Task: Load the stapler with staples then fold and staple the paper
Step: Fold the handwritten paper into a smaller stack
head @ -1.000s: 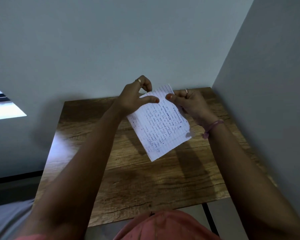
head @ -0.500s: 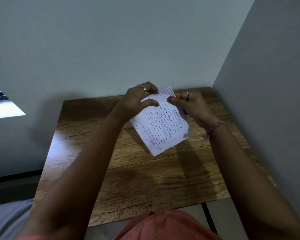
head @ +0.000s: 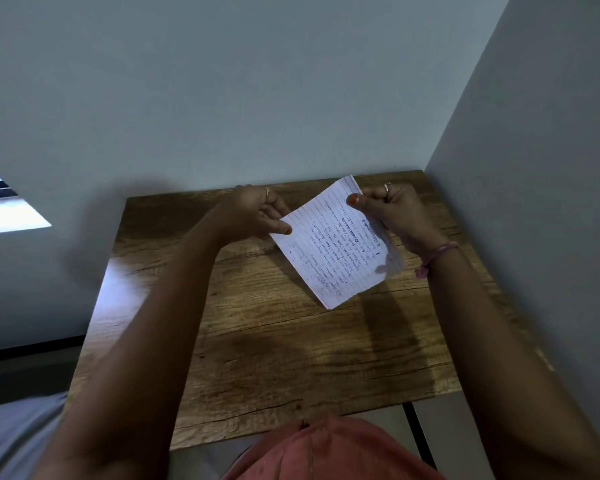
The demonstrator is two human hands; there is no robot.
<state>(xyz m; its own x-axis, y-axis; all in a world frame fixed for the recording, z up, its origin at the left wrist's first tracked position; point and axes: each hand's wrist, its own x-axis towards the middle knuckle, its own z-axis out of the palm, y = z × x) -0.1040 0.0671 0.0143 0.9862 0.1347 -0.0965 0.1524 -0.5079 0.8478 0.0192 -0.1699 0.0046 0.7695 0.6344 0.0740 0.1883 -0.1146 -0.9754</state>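
Observation:
A lined, handwritten sheet of paper [head: 329, 247], folded, is held in the air above the far part of the wooden table [head: 274, 341]. My left hand [head: 253, 213] pinches its left edge between thumb and fingers. My right hand [head: 392, 213] pinches its upper right corner, thumb on top. A second layer of the paper shows along the right edge under my right hand. No stapler or staples are in view.
The table stands in a corner, with a grey wall [head: 257, 98] behind it and another wall [head: 534, 202] along its right side. My knee in pink cloth [head: 329, 452] is below the table's near edge. A bright window [head: 4, 209] is at left.
Both hands have shifted down and right with the paper. My left hand has slid from the top edge to the paper's left edge, and the two hands are farther apart.

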